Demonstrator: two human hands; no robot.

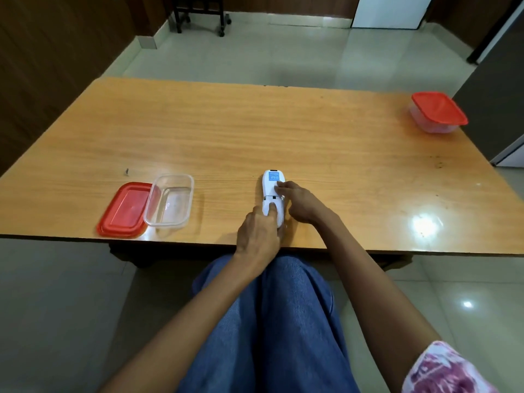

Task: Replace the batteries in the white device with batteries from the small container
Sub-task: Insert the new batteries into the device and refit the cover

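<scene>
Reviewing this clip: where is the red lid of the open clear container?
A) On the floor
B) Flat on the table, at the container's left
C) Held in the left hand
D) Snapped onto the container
B: the red lid lies flat on the table at the left of the open clear container, and the left hand and right hand are both on the white device.

Table [312,131]: wood grain, glossy where you see glare.
White device [269,190]: smooth plastic.
Open container [170,201]: clear glossy plastic.
Your trousers [283,321]: blue denim cloth.
</scene>
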